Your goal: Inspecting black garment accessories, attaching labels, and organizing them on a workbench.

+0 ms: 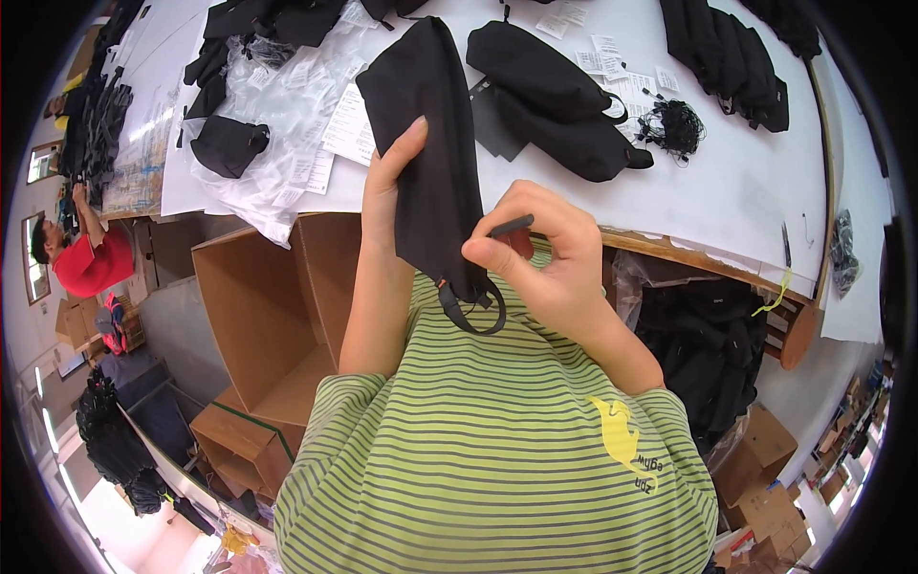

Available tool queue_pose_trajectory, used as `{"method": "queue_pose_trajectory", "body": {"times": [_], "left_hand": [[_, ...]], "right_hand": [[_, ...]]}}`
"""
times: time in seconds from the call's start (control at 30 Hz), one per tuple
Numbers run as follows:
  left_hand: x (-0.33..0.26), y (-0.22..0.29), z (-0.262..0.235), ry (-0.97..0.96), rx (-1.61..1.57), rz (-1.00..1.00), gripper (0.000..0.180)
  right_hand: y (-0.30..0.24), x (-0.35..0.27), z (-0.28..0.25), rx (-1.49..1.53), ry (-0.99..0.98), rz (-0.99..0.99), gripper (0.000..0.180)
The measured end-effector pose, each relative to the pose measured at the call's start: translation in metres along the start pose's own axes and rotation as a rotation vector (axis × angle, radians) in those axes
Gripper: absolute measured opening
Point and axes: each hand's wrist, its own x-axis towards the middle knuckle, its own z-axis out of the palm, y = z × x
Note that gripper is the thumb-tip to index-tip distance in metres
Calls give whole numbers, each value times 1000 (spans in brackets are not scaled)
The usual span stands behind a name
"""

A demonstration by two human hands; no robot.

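A long black zippered pouch (pixel 432 182) is held up in front of my chest, its narrow end with a fabric loop (pixel 478 323) pointing down toward me. My left hand (pixel 385 196) is closed around the pouch's left side, thumb lying on the front face. Beside its right edge, my right hand (pixel 555 244) pinches a small dark strip (pixel 511 226) between thumb and fingers. I cannot tell whether the strip is joined to the pouch. Two similar black pouches (pixel 550 91) lie on the white table beyond, with a dark card (pixel 494 120) partly under them.
Clear plastic bags (pixel 277 105) and white printed labels (pixel 350 124) cover the table's left part. A bundle of black cords (pixel 673 129) and more black pouches (pixel 725 62) lie right. An open cardboard box (pixel 258 316) stands below the edge. A person in red (pixel 96 260) works far left.
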Motion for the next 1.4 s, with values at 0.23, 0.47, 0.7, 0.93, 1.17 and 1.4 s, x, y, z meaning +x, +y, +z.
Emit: {"method": "queue_pose_trajectory", "body": {"times": [0.23,0.47,0.7,0.93,1.17,1.4], "left_hand": [[5,1,-15,-101,-114,23,22],[3,9,-19,18,-274,151,22],[1,9,-23,55,-163,271,24],[0,16,-36,-135,-235,319,26],[2,9,-17,114,-172,355,35],[-10,-24,5,-124,-288,-8,39]], "right_hand": [[2,-4,2,63,-12,13,19],[10,-16,-10,41,121,72,26],[-15,-17,-8,-246,-108,89,20],[-6,-23,-7,-214,-230,3,14],[2,-26,-14,-454,306,-168,36],[9,-4,-21,-591,246,-146,63]]}}
